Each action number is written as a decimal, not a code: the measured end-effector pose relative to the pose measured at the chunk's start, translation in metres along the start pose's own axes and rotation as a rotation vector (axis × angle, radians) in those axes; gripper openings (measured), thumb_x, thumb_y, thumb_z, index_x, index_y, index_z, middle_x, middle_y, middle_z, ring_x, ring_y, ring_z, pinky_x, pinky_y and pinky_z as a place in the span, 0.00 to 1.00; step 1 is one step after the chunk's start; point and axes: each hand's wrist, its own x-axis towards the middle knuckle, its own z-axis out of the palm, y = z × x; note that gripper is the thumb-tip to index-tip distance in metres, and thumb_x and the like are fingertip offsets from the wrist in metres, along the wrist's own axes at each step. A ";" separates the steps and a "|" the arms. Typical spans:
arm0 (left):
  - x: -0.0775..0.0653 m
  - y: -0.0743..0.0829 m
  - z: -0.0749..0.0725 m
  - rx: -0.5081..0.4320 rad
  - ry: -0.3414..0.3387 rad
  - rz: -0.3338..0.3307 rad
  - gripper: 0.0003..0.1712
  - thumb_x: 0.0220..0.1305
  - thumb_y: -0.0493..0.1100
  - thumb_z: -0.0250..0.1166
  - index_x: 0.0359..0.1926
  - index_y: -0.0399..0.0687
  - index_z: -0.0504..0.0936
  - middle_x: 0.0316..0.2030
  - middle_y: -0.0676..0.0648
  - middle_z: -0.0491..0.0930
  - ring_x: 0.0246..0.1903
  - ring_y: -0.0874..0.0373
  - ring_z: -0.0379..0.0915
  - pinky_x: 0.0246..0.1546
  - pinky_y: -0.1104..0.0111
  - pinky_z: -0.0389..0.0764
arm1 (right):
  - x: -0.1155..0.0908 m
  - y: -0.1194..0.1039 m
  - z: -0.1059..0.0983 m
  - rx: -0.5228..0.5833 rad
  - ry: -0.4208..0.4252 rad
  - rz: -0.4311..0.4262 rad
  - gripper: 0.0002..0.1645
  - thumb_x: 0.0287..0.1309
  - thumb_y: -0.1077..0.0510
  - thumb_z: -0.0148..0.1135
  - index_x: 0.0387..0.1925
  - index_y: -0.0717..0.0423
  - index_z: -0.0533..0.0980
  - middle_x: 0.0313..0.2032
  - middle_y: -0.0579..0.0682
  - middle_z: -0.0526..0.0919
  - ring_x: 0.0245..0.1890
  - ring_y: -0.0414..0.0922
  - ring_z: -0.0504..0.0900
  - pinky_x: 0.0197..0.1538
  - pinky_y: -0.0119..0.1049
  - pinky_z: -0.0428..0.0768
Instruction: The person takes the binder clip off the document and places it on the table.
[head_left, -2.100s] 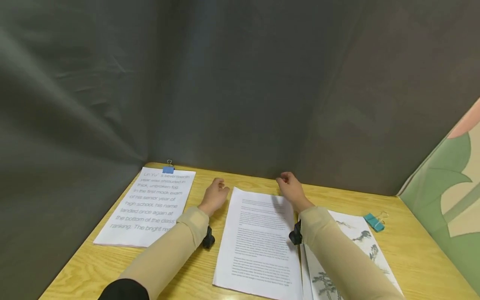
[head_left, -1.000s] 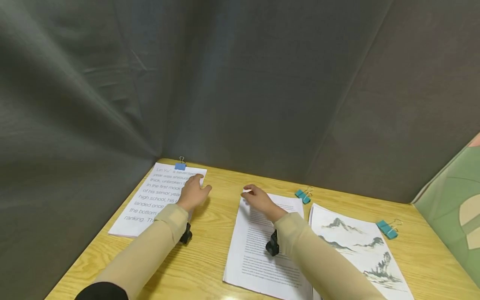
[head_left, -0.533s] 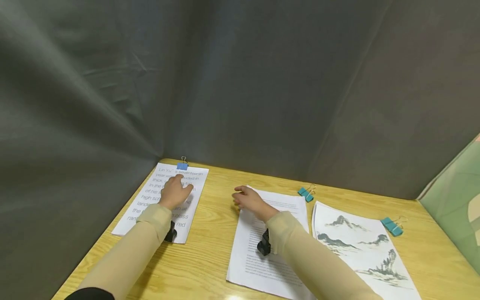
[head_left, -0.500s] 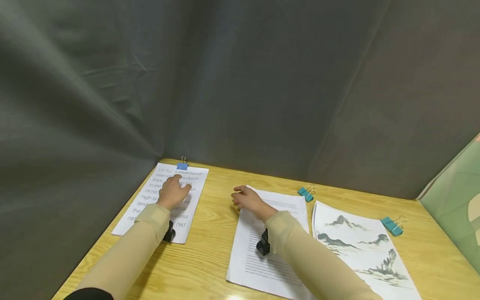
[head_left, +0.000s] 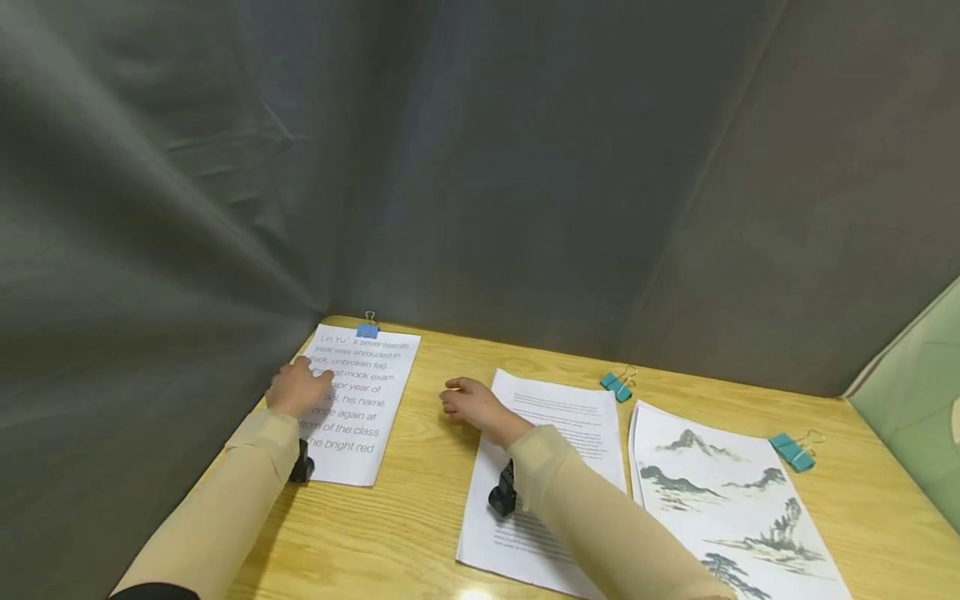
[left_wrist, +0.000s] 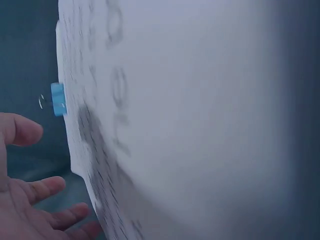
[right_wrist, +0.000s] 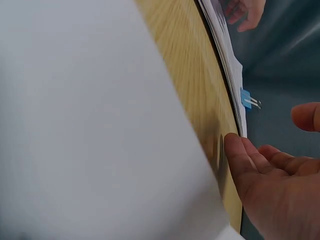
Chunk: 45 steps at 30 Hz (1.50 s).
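Note:
My left hand point(head_left: 296, 390) hovers at the left edge of a paper stack point(head_left: 352, 417) in large print, its fingers loosely spread and nothing in them. A blue binder clip point(head_left: 367, 330) grips that stack's top edge; it shows in the left wrist view too, beyond the fingers point(left_wrist: 47, 187). My right hand point(head_left: 476, 407), relaxed and holding nothing, reaches leftward past the upper left corner of a second stack in small print point(head_left: 558, 404). In the right wrist view, bare wood lies under the right hand's fingers point(right_wrist: 237, 150). The right forearm covers part of the small-print stack.
A teal binder clip point(head_left: 617, 386) lies beside the small-print stack's top right corner. Further right are sheets with an ink landscape point(head_left: 712, 492) and another teal binder clip point(head_left: 793, 451). Dark grey fabric point(head_left: 480, 167) rises behind the wooden table point(head_left: 420, 517).
My left hand has swept left from beside the small-print stack, across the large-print stack to its left edge. My right hand has moved left over the small-print stack, uncovering a teal clip.

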 end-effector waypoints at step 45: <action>0.002 -0.020 -0.032 -0.415 -0.240 -0.093 0.30 0.69 0.47 0.46 0.60 0.24 0.65 0.53 0.32 0.69 0.46 0.44 0.69 0.47 0.57 0.71 | 0.011 -0.004 0.039 0.412 -0.007 0.107 0.28 0.65 0.67 0.52 0.64 0.71 0.60 0.43 0.62 0.78 0.38 0.47 0.79 0.42 0.36 0.80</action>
